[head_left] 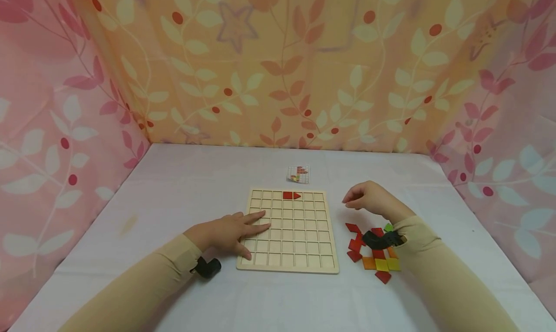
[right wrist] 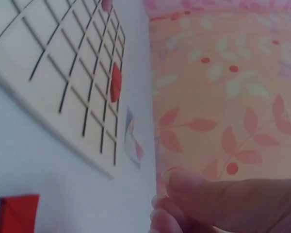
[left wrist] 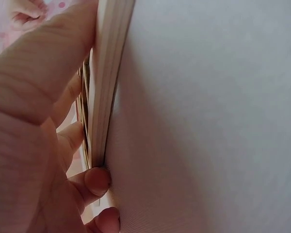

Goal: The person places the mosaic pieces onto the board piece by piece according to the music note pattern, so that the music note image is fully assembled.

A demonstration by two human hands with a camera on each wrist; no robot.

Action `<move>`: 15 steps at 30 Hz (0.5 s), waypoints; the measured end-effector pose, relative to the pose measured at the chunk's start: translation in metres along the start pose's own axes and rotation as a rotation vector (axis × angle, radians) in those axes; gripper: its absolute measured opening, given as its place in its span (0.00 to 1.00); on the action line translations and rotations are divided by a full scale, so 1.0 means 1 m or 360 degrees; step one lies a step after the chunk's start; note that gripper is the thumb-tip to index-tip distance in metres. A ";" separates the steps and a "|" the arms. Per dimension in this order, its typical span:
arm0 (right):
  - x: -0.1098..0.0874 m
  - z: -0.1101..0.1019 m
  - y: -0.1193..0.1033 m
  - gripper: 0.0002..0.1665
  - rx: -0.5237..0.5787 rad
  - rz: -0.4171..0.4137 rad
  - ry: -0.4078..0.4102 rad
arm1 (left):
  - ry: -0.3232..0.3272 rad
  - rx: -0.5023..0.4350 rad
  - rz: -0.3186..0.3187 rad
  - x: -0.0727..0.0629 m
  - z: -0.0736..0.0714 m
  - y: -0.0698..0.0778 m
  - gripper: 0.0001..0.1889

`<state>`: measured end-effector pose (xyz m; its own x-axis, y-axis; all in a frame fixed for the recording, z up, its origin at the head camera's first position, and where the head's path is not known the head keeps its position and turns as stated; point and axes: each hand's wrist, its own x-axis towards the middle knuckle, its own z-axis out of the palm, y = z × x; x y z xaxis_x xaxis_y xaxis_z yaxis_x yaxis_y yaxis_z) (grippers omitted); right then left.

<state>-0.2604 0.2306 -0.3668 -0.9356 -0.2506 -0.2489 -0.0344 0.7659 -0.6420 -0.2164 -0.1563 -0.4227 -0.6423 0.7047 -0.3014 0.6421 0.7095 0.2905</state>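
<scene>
My left hand (head_left: 226,233) rests with spread fingers on the left edge of a wooden grid board (head_left: 286,269). In the left wrist view its thumb (left wrist: 43,63) lies along the board's edge, with some fingertips over the side. In the board's far row sit a red square tile (head_left: 288,195) and, to its right, a red pointed tile (head_left: 297,196). Right of the board, my right hand (head_left: 371,198) hovers with loosely bent fingers. Its thumb (right wrist: 199,187) is close to the fingertips, and nothing shows between them.
Loose tiles lie right of the board under my right wrist: several red tiles (head_left: 354,245), orange (head_left: 368,263), yellow (head_left: 393,264) and green (head_left: 388,228). A small printed card (head_left: 304,175) lies beyond the board. Patterned curtains (head_left: 278,71) enclose the white table (head_left: 182,172).
</scene>
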 end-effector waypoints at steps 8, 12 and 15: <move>-0.014 0.002 0.022 0.07 -0.0031 0.0019 -0.0051 | 0.0004 -0.0002 0.0004 -0.001 0.000 -0.001 0.46; -0.022 0.005 0.030 0.06 -0.0008 0.0052 -0.0078 | 0.0010 -0.0010 0.0012 -0.001 0.001 -0.001 0.46; -0.027 0.007 0.036 0.05 -0.0025 0.0119 -0.0091 | 0.0013 -0.0010 0.0020 -0.001 0.001 -0.002 0.46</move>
<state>-0.2339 0.2608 -0.3883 -0.9142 -0.2256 -0.3367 0.0285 0.7929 -0.6087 -0.2165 -0.1579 -0.4240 -0.6375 0.7137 -0.2902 0.6477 0.7004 0.2999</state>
